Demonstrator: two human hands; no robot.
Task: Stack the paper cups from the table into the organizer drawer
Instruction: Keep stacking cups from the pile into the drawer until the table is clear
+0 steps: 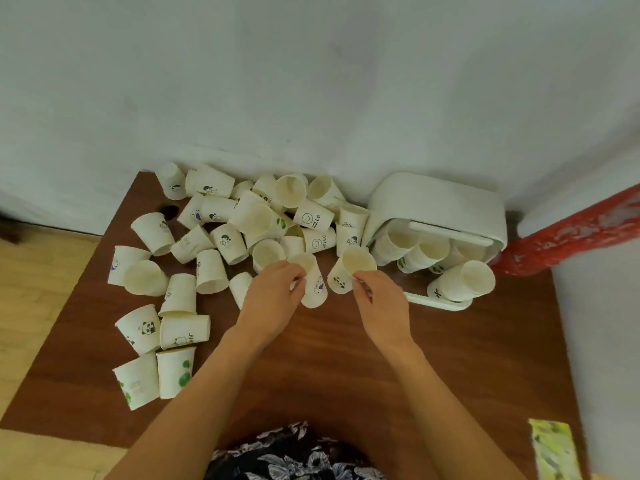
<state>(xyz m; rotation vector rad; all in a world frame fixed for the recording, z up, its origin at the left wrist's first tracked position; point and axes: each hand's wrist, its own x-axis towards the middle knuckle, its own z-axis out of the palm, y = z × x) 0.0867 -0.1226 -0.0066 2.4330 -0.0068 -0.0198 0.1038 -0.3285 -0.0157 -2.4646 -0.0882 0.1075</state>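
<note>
Several white printed paper cups [221, 237] lie scattered over the brown table [311, 358], mostly at its back and left. My left hand [273, 296] grips one cup with a purple print [313, 289] near the table's middle. My right hand [381, 303] pinches the rim of a second cup with a black print [349, 268], just right of the first. The white organizer [440, 206] stands at the back right, its drawer [436, 301] pulled out. Stacks of cups [460, 280] lie in the drawer.
A pale wall [311, 81] runs along the table's far edge. A red painted post [568, 233] rises right of the organizer. A yellow-green patterned sheet [554, 448] lies at the table's front right corner. Wooden floor [31, 271] shows to the left.
</note>
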